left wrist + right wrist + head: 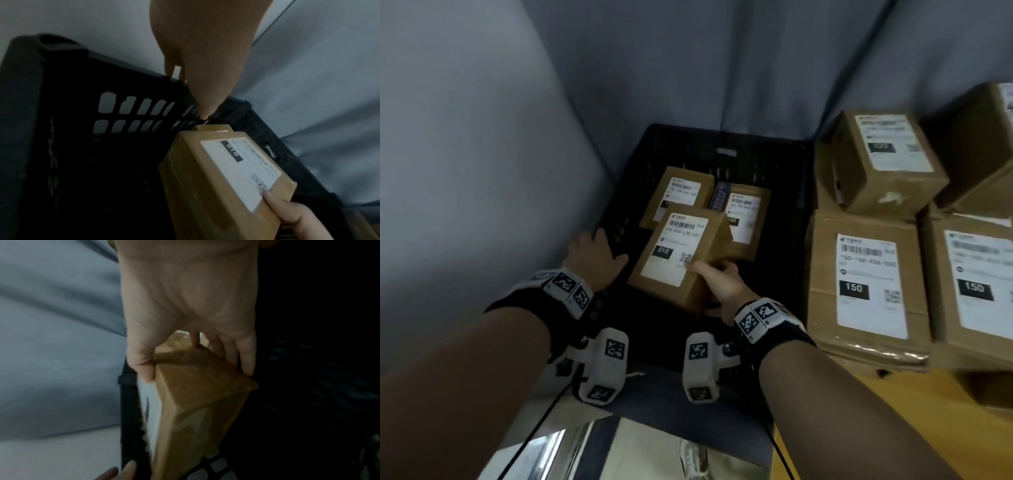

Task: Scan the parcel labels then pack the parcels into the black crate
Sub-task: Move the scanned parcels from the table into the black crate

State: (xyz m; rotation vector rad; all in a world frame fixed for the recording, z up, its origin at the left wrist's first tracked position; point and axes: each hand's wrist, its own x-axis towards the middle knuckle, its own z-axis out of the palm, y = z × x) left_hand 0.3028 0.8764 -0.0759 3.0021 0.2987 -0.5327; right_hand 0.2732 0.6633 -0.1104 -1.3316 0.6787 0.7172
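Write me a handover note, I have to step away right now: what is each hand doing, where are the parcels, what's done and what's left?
Right hand grips the 010 parcel, held tilted over the black crate, not yet set down.
Left hand holds the crate's left rim.
Two parcels already lie in the crate.
Left: lower the 010 parcel in, then handle the parcels stacked on the right. Whether those are scanned cannot be told.

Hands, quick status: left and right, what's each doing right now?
Left hand: grips the black crate at its left rim, fingers curled over the edge.
Right hand: holds the 010 parcel over the crate.
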